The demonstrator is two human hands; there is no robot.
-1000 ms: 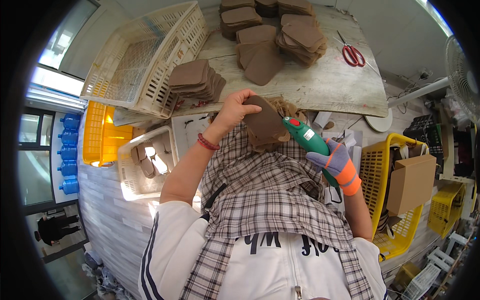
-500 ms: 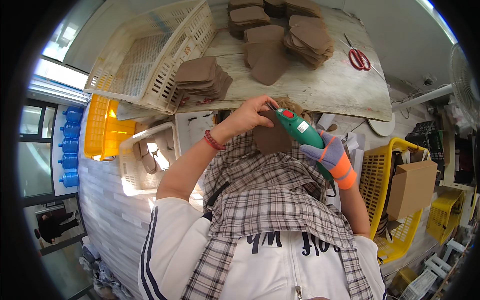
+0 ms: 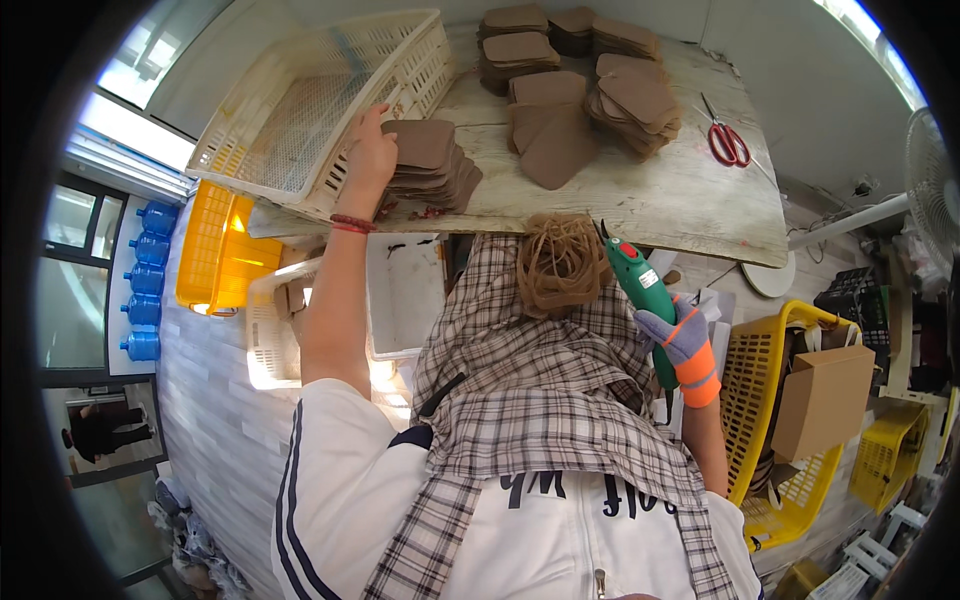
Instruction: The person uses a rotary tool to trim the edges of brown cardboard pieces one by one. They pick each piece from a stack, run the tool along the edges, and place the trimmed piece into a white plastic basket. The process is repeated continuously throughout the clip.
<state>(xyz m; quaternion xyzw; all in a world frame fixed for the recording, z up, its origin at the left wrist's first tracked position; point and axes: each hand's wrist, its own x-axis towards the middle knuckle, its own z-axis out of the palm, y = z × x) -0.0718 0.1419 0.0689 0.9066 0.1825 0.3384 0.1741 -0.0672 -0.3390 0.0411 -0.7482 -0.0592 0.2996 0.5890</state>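
My left hand [image 3: 368,152] reaches out to the wooden table [image 3: 650,200] and rests on the left edge of a stack of flat brown pieces [image 3: 432,160], right beside a white plastic basket [image 3: 300,110]. Nothing is gripped in its fingers. My right hand [image 3: 685,345], in a grey glove with an orange cuff, is closed around a green handheld power tool [image 3: 640,290], whose tip points up toward the table edge. A tangle of thin brown strips [image 3: 558,262] lies on the plaid cloth [image 3: 540,400] over my lap, just left of the tool.
More stacks of brown pieces [image 3: 625,95] and red scissors [image 3: 728,143] lie on the table. A yellow basket [image 3: 745,350] holding a cardboard box [image 3: 825,400] stands at my right. A yellow crate [image 3: 215,250] and blue water bottles [image 3: 145,270] are at my left.
My left hand held a brown piece against the tool over my lap. It has since moved up and left to the stack on the table and no longer holds the piece. My right hand barely moved.
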